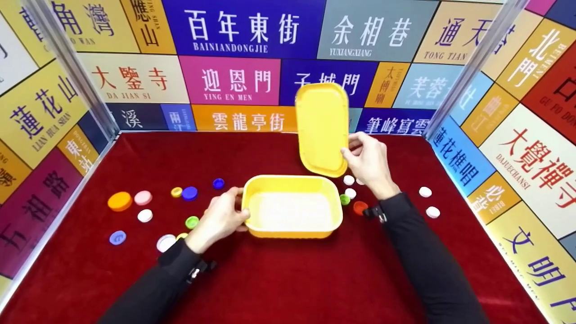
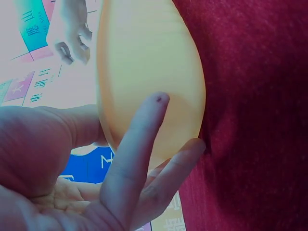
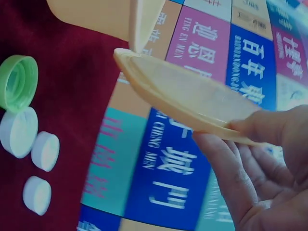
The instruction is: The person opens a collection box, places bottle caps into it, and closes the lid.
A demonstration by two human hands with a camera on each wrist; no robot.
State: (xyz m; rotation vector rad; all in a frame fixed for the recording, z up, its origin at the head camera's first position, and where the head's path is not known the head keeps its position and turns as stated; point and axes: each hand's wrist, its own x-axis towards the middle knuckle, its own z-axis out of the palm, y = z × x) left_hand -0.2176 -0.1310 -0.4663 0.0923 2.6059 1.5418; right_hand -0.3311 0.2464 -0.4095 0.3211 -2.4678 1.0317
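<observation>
A yellow plastic box (image 1: 293, 235) with a pale rim and white-lit inside stands on the red cloth, its top uncovered. My left hand (image 1: 221, 217) grips its left end, thumb at the rim and fingers against the outer wall; the left wrist view shows those fingers (image 2: 137, 144) on the box side. Raised behind the box, the yellow lid (image 1: 322, 128) is tilted upright with its inner face toward me. My right hand (image 1: 370, 163) pinches the lid's lower right edge between thumb and fingers, as the right wrist view also shows on the lid (image 3: 192, 98).
Bottle caps lie scattered on the red cloth (image 1: 288, 279). To the left are an orange cap (image 1: 119, 201), a pink cap (image 1: 143, 197) and several others. Right of the box lie a red cap (image 1: 360, 208), a green cap (image 1: 344, 199) and white caps (image 1: 425, 192). Printed panels (image 1: 243, 31) wall the back and sides.
</observation>
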